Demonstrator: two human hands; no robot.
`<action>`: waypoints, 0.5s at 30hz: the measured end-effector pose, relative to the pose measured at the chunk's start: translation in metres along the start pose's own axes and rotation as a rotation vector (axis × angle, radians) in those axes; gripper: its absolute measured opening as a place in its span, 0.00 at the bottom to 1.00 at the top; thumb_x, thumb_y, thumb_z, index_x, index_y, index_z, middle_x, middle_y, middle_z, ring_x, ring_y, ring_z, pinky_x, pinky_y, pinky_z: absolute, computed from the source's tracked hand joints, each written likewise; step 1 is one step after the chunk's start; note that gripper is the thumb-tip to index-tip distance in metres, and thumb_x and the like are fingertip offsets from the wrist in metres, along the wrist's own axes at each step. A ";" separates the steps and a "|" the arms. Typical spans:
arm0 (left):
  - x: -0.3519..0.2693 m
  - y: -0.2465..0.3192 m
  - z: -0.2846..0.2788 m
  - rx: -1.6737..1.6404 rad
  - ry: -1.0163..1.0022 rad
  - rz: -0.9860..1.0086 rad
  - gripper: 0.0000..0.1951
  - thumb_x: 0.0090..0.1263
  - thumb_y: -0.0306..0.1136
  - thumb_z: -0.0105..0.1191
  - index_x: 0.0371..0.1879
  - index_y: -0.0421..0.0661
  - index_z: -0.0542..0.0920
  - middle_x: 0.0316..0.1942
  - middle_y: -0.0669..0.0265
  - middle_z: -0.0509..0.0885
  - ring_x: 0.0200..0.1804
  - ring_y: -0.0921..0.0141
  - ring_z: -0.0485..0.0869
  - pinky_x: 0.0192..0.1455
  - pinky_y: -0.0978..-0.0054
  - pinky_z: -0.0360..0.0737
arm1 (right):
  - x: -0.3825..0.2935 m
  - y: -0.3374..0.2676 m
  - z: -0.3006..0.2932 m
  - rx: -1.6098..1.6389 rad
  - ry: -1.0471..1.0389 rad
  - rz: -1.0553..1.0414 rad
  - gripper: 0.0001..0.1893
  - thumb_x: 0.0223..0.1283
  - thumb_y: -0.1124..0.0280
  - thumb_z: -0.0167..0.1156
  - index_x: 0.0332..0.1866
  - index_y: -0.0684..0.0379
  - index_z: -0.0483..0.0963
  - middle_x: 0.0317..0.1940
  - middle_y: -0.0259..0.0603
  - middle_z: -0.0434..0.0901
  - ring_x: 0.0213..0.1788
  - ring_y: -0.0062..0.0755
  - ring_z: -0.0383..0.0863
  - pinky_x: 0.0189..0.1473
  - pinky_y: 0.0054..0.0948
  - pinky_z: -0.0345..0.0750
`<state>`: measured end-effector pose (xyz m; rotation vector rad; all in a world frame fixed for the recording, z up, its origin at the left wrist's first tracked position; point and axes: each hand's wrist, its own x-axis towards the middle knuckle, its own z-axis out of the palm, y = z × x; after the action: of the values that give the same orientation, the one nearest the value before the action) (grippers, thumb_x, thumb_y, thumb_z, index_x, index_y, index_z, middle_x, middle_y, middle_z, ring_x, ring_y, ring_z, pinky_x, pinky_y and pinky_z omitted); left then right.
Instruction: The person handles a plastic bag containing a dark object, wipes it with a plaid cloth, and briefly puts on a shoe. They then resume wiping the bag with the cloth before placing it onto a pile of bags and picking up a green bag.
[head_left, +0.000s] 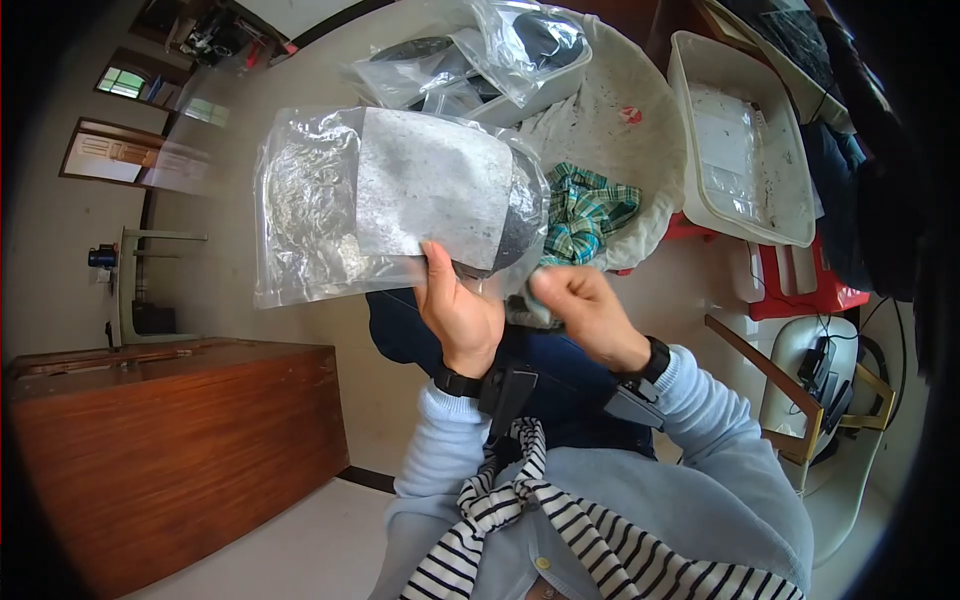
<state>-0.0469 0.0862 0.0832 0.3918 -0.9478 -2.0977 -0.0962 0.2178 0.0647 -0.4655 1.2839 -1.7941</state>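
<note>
My left hand (457, 307) grips a clear plastic bag (307, 202) from below, its thumb on the front near the lower edge. Inside the bag are a dark rounded object (525, 217), only partly visible, and a grey-white rectangular sheet (435, 187) covering most of it. My right hand (589, 311) is curled at the bag's lower right corner, slightly blurred. A greyish cloth (532, 311) shows just under its fingers. Whether those fingers pinch the bag, the cloth or nothing is unclear.
Beyond the bag is a large round basket lined with pale cloth (652, 150), holding a green plaid cloth (585, 210) and a white tub (525, 105) of bagged dark objects. A white plastic bin (795, 202) stands right, above a red stool (810, 292). Left is a wooden cabinet (187, 450).
</note>
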 end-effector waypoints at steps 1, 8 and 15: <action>0.001 0.001 -0.001 -0.001 0.005 0.004 0.25 0.76 0.40 0.42 0.67 0.42 0.58 0.64 0.58 0.65 0.62 0.65 0.69 0.65 0.64 0.65 | -0.002 0.001 0.001 0.129 0.095 -0.090 0.11 0.67 0.67 0.54 0.31 0.61 0.75 0.27 0.30 0.77 0.29 0.15 0.71 0.32 0.21 0.69; -0.001 0.008 -0.015 0.104 0.025 -0.095 0.24 0.76 0.42 0.40 0.66 0.44 0.60 0.64 0.60 0.66 0.63 0.64 0.68 0.65 0.62 0.65 | 0.016 0.003 0.011 -0.854 0.106 -0.935 0.05 0.60 0.75 0.56 0.30 0.65 0.73 0.27 0.43 0.73 0.28 0.37 0.73 0.30 0.28 0.69; 0.012 0.029 -0.005 -0.126 -0.041 -0.048 0.25 0.76 0.45 0.40 0.65 0.42 0.61 0.62 0.59 0.68 0.61 0.64 0.70 0.63 0.63 0.67 | 0.027 0.021 -0.008 -0.660 0.436 -0.579 0.04 0.54 0.77 0.59 0.28 0.63 0.72 0.27 0.38 0.71 0.27 0.32 0.71 0.28 0.28 0.67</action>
<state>-0.0363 0.0623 0.1021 0.3108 -0.8311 -2.2035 -0.1079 0.1984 0.0380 -0.9138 2.2441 -1.9619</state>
